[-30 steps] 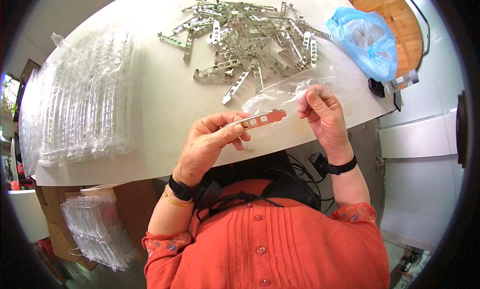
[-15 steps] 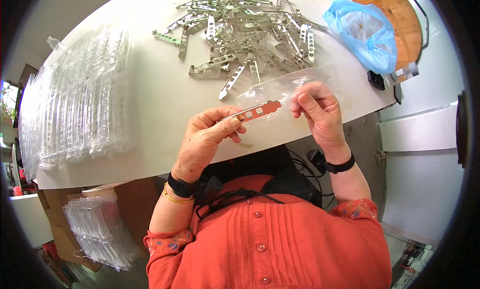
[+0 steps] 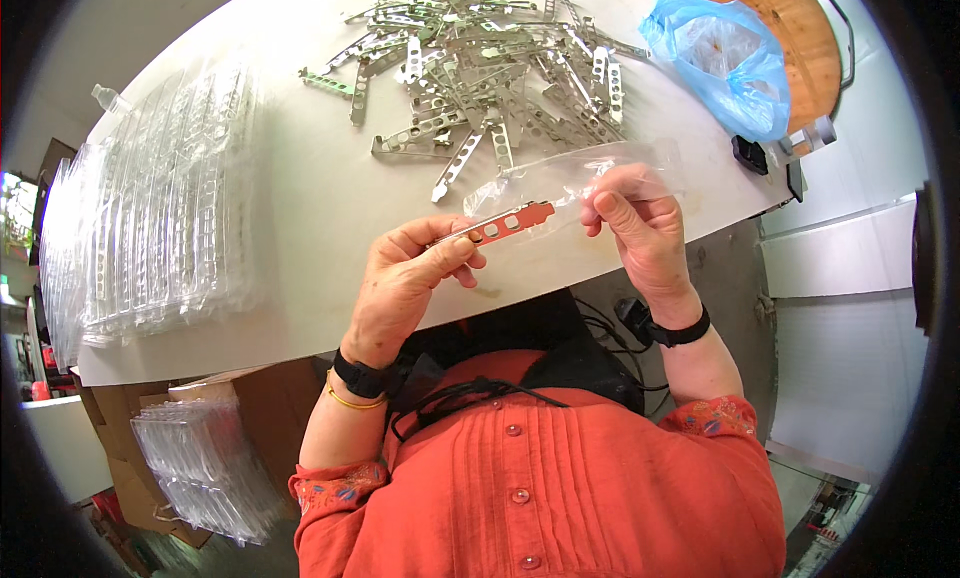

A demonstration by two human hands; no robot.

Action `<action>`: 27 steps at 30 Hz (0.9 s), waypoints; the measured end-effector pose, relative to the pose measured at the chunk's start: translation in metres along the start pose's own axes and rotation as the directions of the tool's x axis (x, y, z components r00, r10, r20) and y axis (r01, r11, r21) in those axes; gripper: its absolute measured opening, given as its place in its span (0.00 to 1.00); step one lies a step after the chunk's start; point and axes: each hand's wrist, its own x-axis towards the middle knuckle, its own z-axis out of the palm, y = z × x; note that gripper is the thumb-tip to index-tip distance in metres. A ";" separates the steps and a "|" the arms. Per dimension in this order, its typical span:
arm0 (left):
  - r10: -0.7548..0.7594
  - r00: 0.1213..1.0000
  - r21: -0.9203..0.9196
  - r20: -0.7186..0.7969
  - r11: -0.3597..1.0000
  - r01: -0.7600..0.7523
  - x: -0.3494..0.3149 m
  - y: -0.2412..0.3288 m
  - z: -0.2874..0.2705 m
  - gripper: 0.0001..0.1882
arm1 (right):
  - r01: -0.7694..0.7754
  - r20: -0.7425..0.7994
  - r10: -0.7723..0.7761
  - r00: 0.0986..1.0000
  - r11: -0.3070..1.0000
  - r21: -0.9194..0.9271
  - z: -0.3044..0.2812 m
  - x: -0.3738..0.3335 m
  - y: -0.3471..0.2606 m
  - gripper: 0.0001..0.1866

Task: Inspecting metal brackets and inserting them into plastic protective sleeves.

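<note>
My left hand pinches a slim metal bracket with a row of cut-out holes, its free end pointing right; the shiny face reflects the red of my shirt. To its right, my right hand is closed with thumb and fingers on a clear plastic bag. That bag stretches leftward behind the bracket, over the white table. A gap separates the bracket's tip from my right fingers. Beyond both hands lies a heap of similar metal brackets.
Stacked clear plastic trays cover the table's left side. A blue plastic bag sits at the far right, near a small black object. More clear packaging rests by a cardboard box below the table's left edge.
The bracket in my left hand has shifted slightly left. My right hand stays nearly in place, still holding the clear bag.
</note>
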 end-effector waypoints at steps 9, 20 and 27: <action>0.011 1.000 0.042 0.014 0.999 -0.012 0.000 0.000 -0.004 0.11 | 0.019 0.018 -0.019 1.000 1.000 -0.015 0.002 0.001 -0.001 0.07; 0.028 0.999 0.026 0.033 0.999 -0.029 0.001 0.001 0.000 0.10 | 0.002 0.019 -0.001 1.000 1.000 -0.020 0.005 -0.001 0.000 0.07; 0.024 0.999 0.062 0.024 0.998 -0.025 0.001 0.001 -0.002 0.08 | -0.054 0.023 0.053 0.998 0.998 0.038 0.008 0.001 0.004 0.07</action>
